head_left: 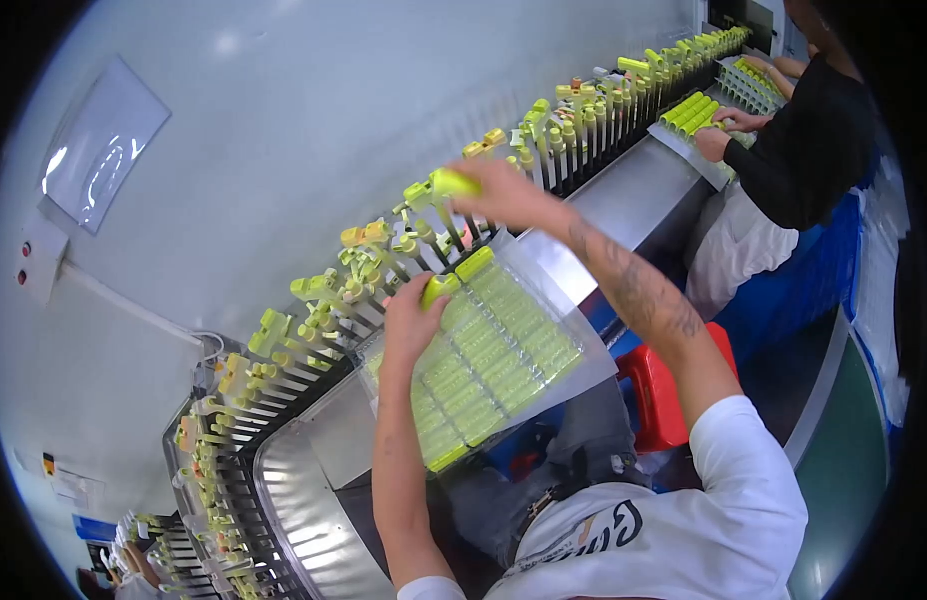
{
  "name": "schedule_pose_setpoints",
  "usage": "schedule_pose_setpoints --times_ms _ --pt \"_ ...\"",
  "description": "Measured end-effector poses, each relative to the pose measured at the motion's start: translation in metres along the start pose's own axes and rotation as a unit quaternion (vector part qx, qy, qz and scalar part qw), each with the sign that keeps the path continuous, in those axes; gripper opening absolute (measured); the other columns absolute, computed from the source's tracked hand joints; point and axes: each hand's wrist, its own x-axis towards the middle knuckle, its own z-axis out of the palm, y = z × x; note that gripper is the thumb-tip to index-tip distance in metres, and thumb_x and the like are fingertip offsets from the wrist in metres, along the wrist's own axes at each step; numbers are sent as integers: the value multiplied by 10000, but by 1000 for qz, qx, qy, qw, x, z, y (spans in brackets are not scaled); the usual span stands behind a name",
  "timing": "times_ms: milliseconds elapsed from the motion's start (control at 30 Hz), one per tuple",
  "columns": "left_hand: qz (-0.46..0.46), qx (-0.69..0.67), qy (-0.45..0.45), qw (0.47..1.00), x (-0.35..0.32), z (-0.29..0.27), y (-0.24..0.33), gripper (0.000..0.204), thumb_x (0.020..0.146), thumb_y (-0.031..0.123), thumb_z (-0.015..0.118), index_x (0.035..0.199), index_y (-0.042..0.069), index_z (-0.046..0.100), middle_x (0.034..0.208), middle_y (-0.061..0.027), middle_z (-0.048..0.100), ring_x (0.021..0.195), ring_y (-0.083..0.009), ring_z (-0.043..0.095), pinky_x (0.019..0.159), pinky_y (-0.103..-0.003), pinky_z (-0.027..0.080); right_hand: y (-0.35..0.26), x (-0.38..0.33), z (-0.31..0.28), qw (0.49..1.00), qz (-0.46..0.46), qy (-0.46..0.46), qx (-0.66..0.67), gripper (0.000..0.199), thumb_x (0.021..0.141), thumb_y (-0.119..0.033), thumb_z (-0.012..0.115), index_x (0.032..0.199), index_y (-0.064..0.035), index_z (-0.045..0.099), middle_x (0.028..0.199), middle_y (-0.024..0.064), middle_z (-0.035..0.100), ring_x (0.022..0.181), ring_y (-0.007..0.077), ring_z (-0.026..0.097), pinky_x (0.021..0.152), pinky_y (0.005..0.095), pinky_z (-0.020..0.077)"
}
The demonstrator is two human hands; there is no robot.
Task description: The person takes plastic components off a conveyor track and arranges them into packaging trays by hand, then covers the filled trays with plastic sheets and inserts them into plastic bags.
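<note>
My left hand [412, 318] is closed round a yellow-green plastic part [439, 288], low over the upper edge of a clear compartmented tray [470, 378]. Another yellow-green part [454, 183] is in the closed fingers of my right hand [506, 192], raised beside the upright holders of the line; motion blurs that hand. A single bright part [475, 263] lies in the tray's top corner. Paler green shapes show through the rest of the tray, and I cannot tell if they are parts. A translucent sheet [596, 345] sticks out beyond the tray's right side.
A curved line of black holders [329, 345] carrying yellow-green pieces runs along the wall. The metal worktop [624, 205] borders it. To the right a person in black [814, 140] handles another tray of parts [692, 115]. A red stool [664, 400] stands below my right arm.
</note>
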Motion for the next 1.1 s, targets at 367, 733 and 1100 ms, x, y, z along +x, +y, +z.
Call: schedule_pose_setpoints --times_ms 367,733,1100 --pt "105 131 15 986 -9 18 -1 412 778 174 843 1134 22 703 1140 -148 705 1125 -349 629 996 -437 494 73 -72 64 983 -119 -103 -96 443 765 -165 808 1189 -87 705 1135 128 674 1145 334 610 956 445 505" --pt "22 109 -9 994 -11 30 -5 360 807 157 814 1125 26 709 1156 -159 710 1117 -357 635 993 -436 497 65 -46 77 961 -213 23 -173 277 758 -10 680 1030 -55 654 1052 107 568 1088 312 545 952 408 476" --pt "42 130 17 990 -13 30 -16 308 817 88 773 1116 44 715 1089 -145 723 1040 -345 657 923 -431 520 77 -61 69 935 -277 -101 -197 391 769 -98 720 1151 -41 660 1208 136 598 1285 332 499 1124 469 377"
